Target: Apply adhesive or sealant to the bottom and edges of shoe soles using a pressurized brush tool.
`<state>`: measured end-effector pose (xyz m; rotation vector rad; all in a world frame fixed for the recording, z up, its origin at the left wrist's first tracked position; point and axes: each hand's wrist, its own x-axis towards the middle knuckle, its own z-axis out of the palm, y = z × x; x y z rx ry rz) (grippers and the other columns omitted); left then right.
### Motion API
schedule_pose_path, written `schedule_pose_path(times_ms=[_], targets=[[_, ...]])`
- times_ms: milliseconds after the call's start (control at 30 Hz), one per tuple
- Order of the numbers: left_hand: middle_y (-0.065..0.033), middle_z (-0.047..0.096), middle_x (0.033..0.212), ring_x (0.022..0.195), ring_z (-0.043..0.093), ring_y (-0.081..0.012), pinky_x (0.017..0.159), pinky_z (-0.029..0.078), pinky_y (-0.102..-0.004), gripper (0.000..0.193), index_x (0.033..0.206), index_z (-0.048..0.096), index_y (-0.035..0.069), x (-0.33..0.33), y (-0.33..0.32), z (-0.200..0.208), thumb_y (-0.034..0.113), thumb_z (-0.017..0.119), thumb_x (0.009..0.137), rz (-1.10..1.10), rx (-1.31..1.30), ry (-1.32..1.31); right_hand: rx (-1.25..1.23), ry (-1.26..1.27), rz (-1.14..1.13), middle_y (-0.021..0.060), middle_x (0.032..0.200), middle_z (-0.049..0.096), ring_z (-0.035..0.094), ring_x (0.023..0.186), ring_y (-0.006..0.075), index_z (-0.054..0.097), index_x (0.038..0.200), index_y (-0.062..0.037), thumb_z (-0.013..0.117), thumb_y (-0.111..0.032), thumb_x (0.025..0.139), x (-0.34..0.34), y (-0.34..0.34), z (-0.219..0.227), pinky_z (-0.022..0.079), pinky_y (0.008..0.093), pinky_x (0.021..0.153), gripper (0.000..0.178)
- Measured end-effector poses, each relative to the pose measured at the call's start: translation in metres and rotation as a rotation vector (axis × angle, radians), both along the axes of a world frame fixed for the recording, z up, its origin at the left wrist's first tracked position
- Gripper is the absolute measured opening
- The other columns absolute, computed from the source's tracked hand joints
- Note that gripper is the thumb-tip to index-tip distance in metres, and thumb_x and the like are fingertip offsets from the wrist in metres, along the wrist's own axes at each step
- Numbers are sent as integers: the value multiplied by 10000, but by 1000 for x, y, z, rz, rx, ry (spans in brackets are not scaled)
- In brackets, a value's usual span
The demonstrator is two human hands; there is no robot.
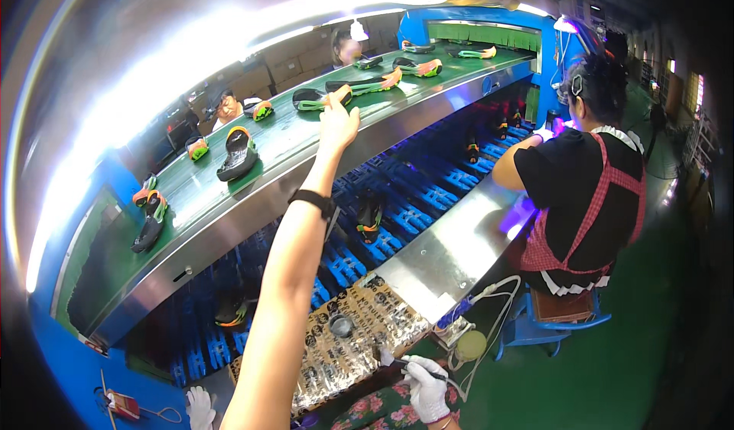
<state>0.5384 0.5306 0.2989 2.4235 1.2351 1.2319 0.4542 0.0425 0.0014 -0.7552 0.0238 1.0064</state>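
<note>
My bare left hand (339, 126) reaches out over the green conveyor belt (287, 143), a black band on its wrist. Its fingers are closed at the end of a black, orange and green shoe sole (375, 83); the exact grip is partly hidden. Another sole (308, 99) lies right beside it. Low in the view, my white-gloved right hand (425, 390) holds a dark-handled brush (394, 360), its bristles over the front edge of a printed, paper-covered bench (325, 369). On that cover stands a small round grey dish (341, 324).
Several more soles lie along the belt, including a black one (238, 155). Beneath it, a lower rack with blue holders (344, 266) carries dark pieces. A co-worker (589, 193) sits at right on a blue stool (543, 323). A loose white glove (200, 408) is at lower left.
</note>
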Motion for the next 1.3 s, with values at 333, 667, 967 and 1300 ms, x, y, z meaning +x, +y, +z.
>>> schedule_pose_path(times_ms=[333, 667, 967, 1300], targets=[[-266, 459, 1487, 1377, 420, -405, 1134, 345, -487, 986, 1600, 249, 143, 61, 14, 13, 575, 695, 835, 376, -31, 324, -186, -185, 106, 10, 922, 688, 587, 774, 87, 720, 1116, 18, 681, -57, 930, 35, 14, 0, 470, 211, 709, 204], [-349, 449, 1340, 1161, 571, -501, 987, 490, -544, 447, 1201, 568, 105, 44, 19, 14, 283, 772, 845, 163, -56, -322, -85, -110, 19, 142, 987, 734, 663, 754, 158, 708, 1018, 55, 643, 74, 857, 33, 8, 7, 541, 261, 678, 175], [-78, 588, 1081, 967, 609, -263, 799, 545, -473, 307, 1089, 549, 115, -30, -47, 19, 351, 684, 947, -509, -610, -1217, -2, -169, 26, 142, 1012, 739, 682, 778, 165, 705, 1036, 54, 649, 77, 865, 3, -4, 11, 548, 253, 686, 181], [-148, 613, 1180, 938, 679, -274, 801, 569, -372, 784, 1496, 327, 50, -199, -263, -77, 29, 633, 775, -1199, -942, -1229, -31, -372, 58, 101, 938, 736, 674, 743, 140, 719, 1018, 33, 688, 50, 860, -40, 12, -2, 541, 244, 648, 162]])
